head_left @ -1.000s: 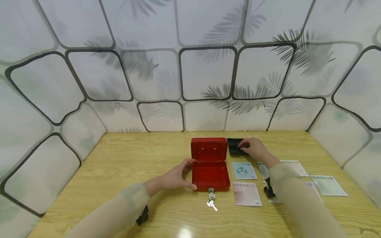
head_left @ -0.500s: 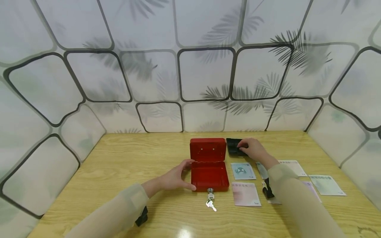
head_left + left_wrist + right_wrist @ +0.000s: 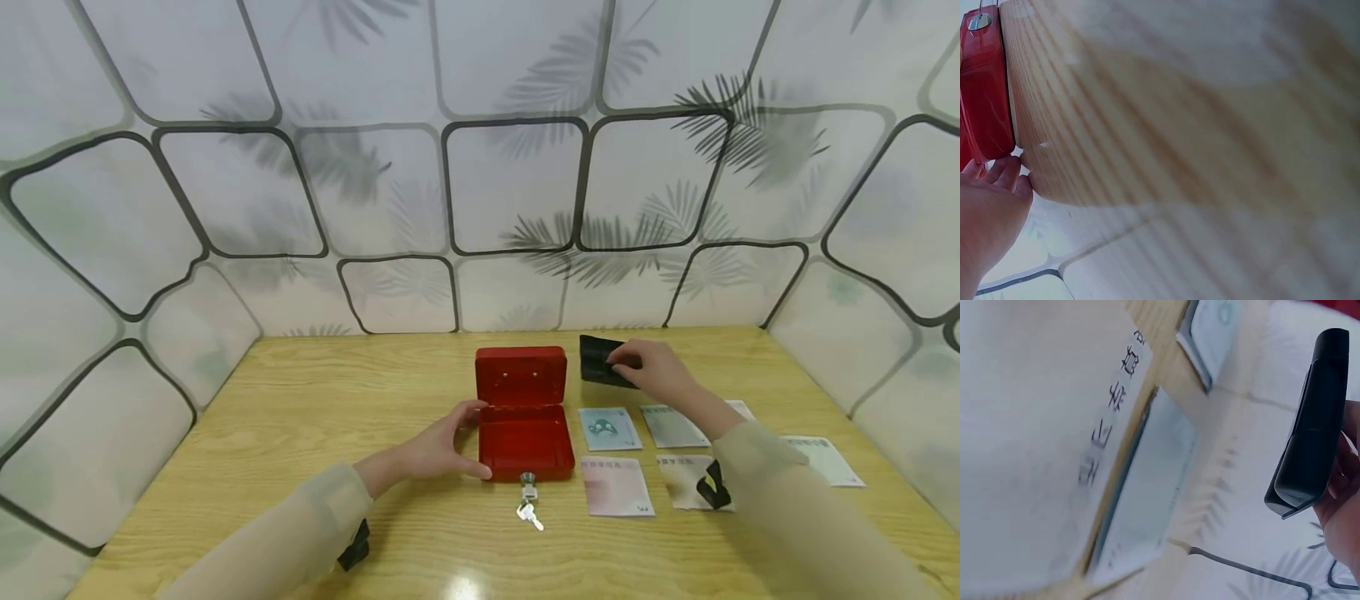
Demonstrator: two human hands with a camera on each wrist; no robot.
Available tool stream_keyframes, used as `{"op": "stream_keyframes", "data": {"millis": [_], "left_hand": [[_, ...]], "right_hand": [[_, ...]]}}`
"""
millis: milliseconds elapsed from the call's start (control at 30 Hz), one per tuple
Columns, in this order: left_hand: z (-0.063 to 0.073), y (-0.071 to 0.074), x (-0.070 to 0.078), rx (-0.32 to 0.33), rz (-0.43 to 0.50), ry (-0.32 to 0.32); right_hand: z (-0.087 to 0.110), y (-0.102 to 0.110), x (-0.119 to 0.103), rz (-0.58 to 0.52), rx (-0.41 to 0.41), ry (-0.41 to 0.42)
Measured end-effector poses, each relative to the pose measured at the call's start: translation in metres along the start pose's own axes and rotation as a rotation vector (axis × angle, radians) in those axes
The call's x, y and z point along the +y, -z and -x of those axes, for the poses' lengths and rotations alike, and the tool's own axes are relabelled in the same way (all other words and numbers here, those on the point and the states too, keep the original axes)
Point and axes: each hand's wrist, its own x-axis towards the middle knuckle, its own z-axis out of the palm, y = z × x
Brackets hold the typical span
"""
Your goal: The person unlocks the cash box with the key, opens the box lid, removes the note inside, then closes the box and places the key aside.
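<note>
A red metal cash box [image 3: 525, 446] stands with its lid raised in the head view. My left hand [image 3: 438, 446] grips its left side, thumb at the front corner and fingers at the back near the hinge. In the left wrist view the fingertips [image 3: 1007, 172] touch the corner of the box. A set of keys [image 3: 528, 512] hangs from the lock [image 3: 528, 481] at the front. My right hand [image 3: 656, 371] pinches a black coin tray [image 3: 597, 358], tilted and raised off the table. The right wrist view shows the rounded underside of this black tray [image 3: 1313, 419].
Several play banknotes lie right of the box, including a blue one [image 3: 609, 429], a pink one [image 3: 617, 486] and a green one [image 3: 828, 461]. My right sleeve [image 3: 780, 475] covers others. A patterned cloth backdrop [image 3: 517, 183] rises behind the wooden table [image 3: 337, 392].
My right hand has lifted the black coin tray off the table and tilted it, shifting slightly to the right. The left hand keeps its place at the cash box.
</note>
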Motion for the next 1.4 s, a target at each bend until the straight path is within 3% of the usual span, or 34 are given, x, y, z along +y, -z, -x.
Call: {"op": "stream_keyframes", "data": {"millis": [333,500,633,1000,1400], "left_hand": [[-0.001,0.0,0.0,0.002,0.001,-0.005],[0.0,0.0,-0.001,0.003,-0.003,-0.003],[0.0,0.001,-0.002,0.002,-0.017,-0.005],[-0.002,0.001,-0.001,0.001,-0.004,0.023],[-0.002,0.002,-0.001,-0.013,-0.023,0.011]], "right_hand": [[0.039,0.019,-0.02,0.025,0.045,0.077],[0.054,0.019,-0.035,0.007,0.032,0.108],[0.059,0.014,-0.049,-0.044,0.02,0.184],[0.05,-0.012,-0.082,-0.143,-0.063,0.323],[0.028,-0.042,-0.107,-0.084,-0.137,0.301]]}}
